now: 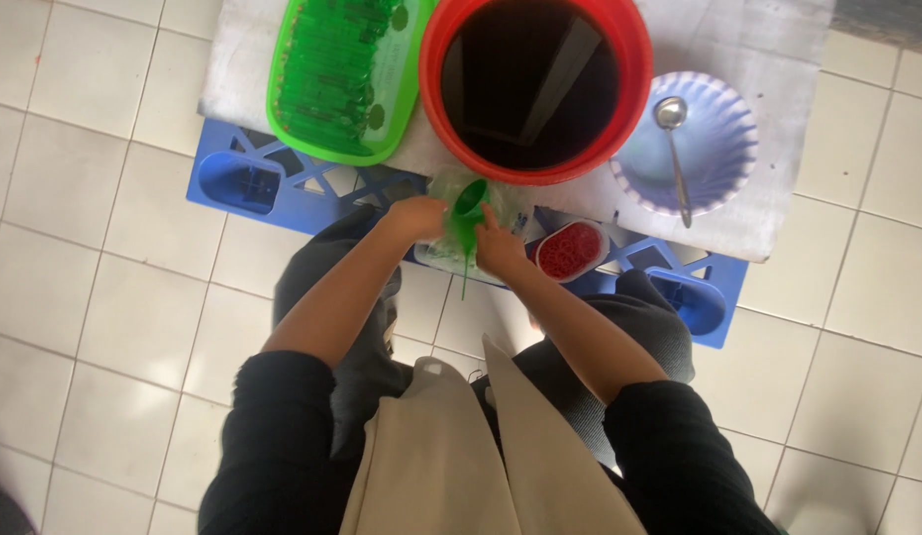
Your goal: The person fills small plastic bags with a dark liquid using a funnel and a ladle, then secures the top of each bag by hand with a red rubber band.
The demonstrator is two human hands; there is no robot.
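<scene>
1. Just beyond my hands, the red bucket (536, 87) on the counter (768, 213) holds dark liquid.
2. Beyond my left hand (418, 218), a green tray (344, 74) already carries many filled tubes.
3. Right of my right hand (498, 248): small tub of red bands (569, 250).
4. Both hands pinch a clear bag (451, 238) around the green funnel (468, 213); it looks unfilled, untied.

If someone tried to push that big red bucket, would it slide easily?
Probably not: the red bucket looks nearly full of dark liquid, so likely heavy. A hard shove might slosh it. Its wide round base on the board suggests it would hardly tip.
</scene>
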